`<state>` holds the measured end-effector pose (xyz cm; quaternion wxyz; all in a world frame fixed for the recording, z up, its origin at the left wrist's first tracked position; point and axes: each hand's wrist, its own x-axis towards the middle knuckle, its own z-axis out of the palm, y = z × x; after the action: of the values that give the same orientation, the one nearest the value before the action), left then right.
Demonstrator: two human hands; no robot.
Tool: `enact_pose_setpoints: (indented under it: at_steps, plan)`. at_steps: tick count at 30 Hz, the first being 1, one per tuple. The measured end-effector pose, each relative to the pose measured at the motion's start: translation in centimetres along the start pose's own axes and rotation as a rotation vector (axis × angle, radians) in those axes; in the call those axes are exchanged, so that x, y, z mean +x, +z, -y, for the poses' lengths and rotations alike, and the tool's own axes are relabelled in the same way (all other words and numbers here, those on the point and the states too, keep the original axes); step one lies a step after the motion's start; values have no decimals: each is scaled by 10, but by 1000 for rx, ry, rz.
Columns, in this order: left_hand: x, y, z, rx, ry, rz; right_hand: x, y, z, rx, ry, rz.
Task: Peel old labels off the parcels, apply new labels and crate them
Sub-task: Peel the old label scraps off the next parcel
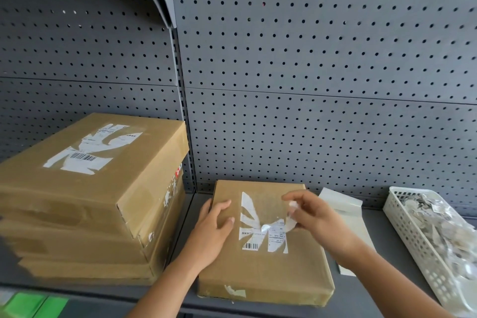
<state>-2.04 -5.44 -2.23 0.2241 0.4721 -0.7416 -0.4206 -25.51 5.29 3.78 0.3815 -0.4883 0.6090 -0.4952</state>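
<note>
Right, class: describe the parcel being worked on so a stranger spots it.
Below the grey pegboard wall runs a shelf. Between the box stack and the white basket lies one flat brown parcel. Unlike those stacked, the left hand rests on it while the right hand pinches its torn label.

flat brown parcel (263, 268), torn label (260, 230)
</note>
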Motion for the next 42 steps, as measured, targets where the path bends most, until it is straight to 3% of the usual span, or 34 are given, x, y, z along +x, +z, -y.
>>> enact_pose_setpoints:
  at_steps: [4,17,31,38,42]
  plan:
    - [0,0,0,10,-3,-4,2,15,-4,-274,10,162]
    - [0,0,1,8,-7,-5,23,29,-18,-770,-123,273]
    - [5,1,8,14,5,-21,32,27,-17,-952,-154,278]
    - [7,2,10,17,18,-23,32,23,-16,-932,-216,268]
    - [7,2,10,16,18,-23,20,19,-16,-773,-192,221]
